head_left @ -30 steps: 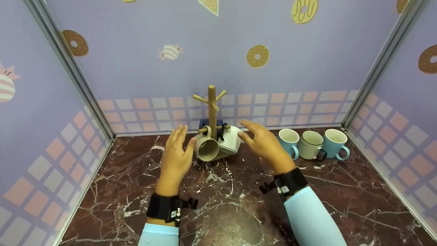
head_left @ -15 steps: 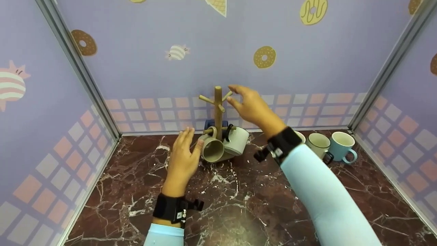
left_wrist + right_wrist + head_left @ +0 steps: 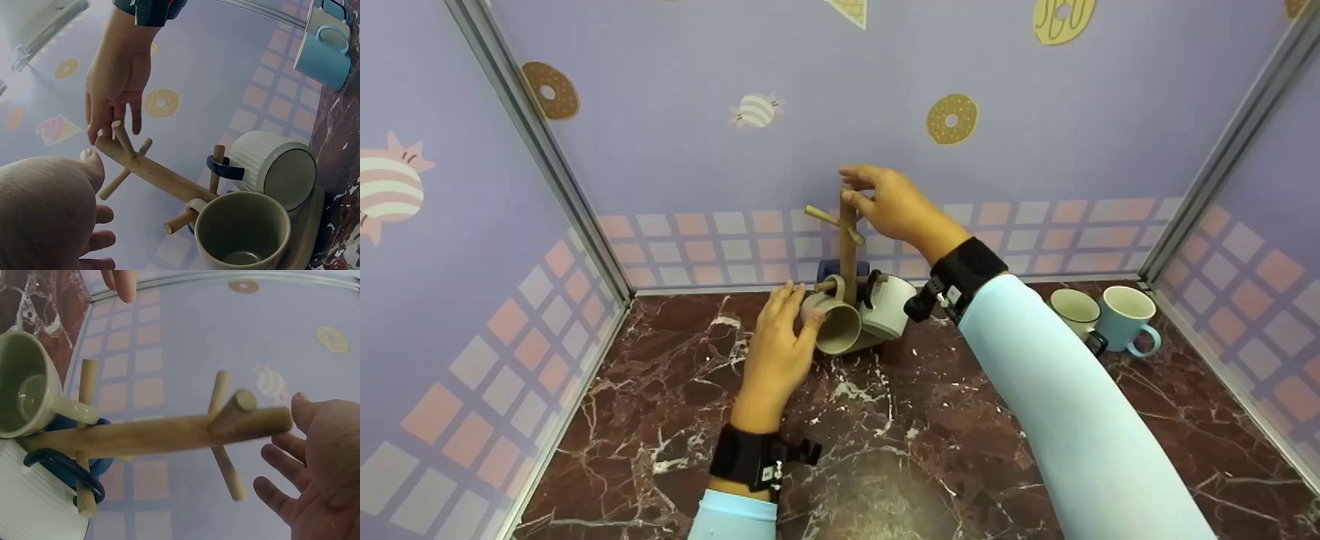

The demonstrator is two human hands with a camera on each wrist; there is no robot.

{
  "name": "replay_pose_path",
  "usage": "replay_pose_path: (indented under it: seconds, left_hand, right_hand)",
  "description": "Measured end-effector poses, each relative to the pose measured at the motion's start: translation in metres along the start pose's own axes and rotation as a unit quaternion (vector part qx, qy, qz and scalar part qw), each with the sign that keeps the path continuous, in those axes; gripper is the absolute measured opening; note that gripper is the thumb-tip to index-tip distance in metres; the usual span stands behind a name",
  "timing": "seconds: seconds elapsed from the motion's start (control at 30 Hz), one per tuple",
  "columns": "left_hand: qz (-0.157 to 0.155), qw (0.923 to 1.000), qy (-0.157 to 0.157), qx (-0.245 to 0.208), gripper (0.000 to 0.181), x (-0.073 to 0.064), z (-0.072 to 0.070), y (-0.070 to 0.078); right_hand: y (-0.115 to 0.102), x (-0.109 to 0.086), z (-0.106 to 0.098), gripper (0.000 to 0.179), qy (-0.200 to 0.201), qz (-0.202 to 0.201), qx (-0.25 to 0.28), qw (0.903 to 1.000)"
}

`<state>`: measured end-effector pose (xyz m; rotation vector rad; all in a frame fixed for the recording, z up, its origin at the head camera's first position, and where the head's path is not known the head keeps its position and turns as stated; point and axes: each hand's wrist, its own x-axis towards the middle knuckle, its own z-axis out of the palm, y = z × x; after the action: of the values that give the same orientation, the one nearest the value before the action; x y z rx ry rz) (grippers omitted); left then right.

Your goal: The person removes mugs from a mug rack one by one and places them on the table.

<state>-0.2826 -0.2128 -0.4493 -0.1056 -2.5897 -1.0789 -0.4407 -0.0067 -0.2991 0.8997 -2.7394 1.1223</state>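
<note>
A wooden mug tree (image 3: 848,259) stands near the back wall. On its lower pegs hang a beige mug (image 3: 838,330), a white ribbed mug (image 3: 891,307) with a dark handle, and a dark blue mug (image 3: 830,268) mostly hidden behind. My right hand (image 3: 896,204) is at the top of the post, thumb tip right by its end and fingers spread behind it, as the right wrist view shows. Beside the beige mug's left side is my left hand (image 3: 780,341), fingers extended and thumb overlapping the mug in the head view. The upper pegs (image 3: 123,139) carry no mugs.
On the right of the dark marbled table (image 3: 660,420) stand a cream mug (image 3: 1072,307) with a dark handle and a light blue mug (image 3: 1123,319). My right sleeve hides part of that row. Patterned panels (image 3: 697,165) enclose the back and sides.
My right hand has risen from beside the white mug, leftward to the post's top. My left hand stays by the beige mug, and the view has shifted slightly.
</note>
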Motion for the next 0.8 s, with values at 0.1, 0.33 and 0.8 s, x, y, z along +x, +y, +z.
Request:
replay_pose_path:
  seconds: [0.1, 0.33, 0.8]
  left_hand:
    - [-0.001, 1.0000, -0.003, 0.005, 0.074, -0.001, 0.001, 0.000]
    - [-0.010, 0.9999, -0.013, 0.001, 0.071, -0.004, 0.005, 0.005]
    - [-0.010, 0.9997, -0.020, -0.008, 0.066, -0.003, 0.011, 0.011]
  right_hand:
    - [-0.005, 0.002, 0.004, 0.049, -0.013, -0.007, -0.018, 0.9997]
    - [-0.006, 0.006, 0.005, 0.043, -0.033, 0.019, -0.020, 0.9991]
    - [-0.002, -0.003, -0.003, 0.038, -0.014, 0.016, -0.033, 0.9992]
